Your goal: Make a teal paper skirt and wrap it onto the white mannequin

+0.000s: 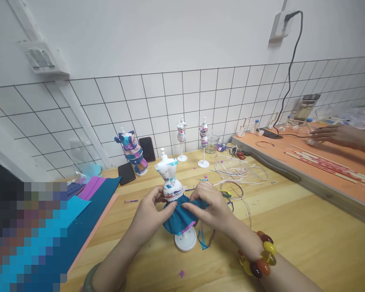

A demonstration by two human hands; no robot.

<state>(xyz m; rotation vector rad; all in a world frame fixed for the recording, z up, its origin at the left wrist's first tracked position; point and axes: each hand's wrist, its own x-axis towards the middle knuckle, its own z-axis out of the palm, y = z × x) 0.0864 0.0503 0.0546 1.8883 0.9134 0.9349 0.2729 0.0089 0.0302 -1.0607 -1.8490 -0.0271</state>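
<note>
A small white dress-form mannequin (170, 184) with bits of coloured material stuck to its torso stands on a round base (185, 240) at the table's middle. Teal fabric (180, 218) with a purple edge wraps its lower half like a skirt. At the waist, my left hand (153, 209) pinches the fabric between thumb and fingers, its fingertips partly behind the mannequin. On the other side my right hand (209, 206) grips a gathered end of the same cloth, thumb in front. Thin teal and purple scraps (204, 240) lie beside the base.
Behind stand a dressed mannequin (132, 152), two bare-stand mannequins (181, 134), a glass cup (212, 144) and phones (127, 173). Coloured sheets (100, 205) lie left. Tangled cords (241, 168) and yellow-handled snips (225, 193) lie right. Another person's hand (337, 134) rests over an orange board (316, 148) holding sticks.
</note>
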